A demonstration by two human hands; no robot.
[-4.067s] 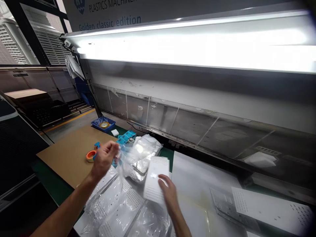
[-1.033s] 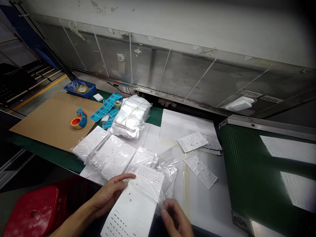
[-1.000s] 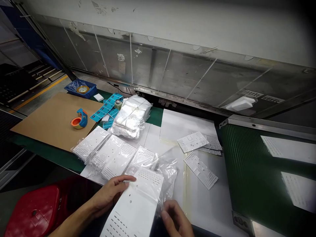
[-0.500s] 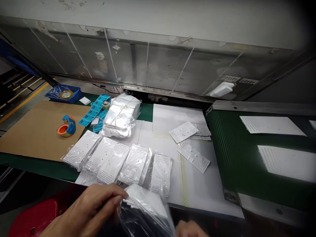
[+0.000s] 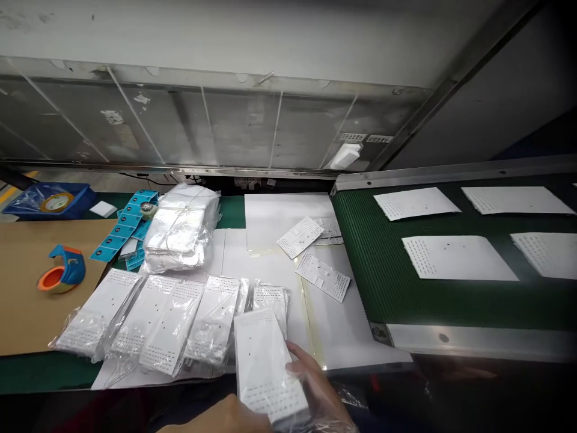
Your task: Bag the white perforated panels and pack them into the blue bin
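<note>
In the lower centre of the frame, a white stack (image 5: 259, 355) marked with rows of dashes lies between the hands, leaning a little left at its top. The right hand (image 5: 315, 385) grasps it along its right edge, with fingertips over the face. The left hand (image 5: 223, 418), cut off by the bottom of the frame, meets its lower left corner; its fingers are hidden, so whether it grips cannot be told. Clear plastic (image 5: 327, 426) shows beside the right wrist. Behind the upper end of the stack, at the lower left to centre of the frame, bagged packets (image 5: 211, 319) lie in a row on the desk (image 5: 288, 207). Centre right of the stack are two printed cards (image 5: 323, 276). A green conveyor (image 5: 374, 258) with white sheets (image 5: 455, 257) fills the right of the frame.
</note>
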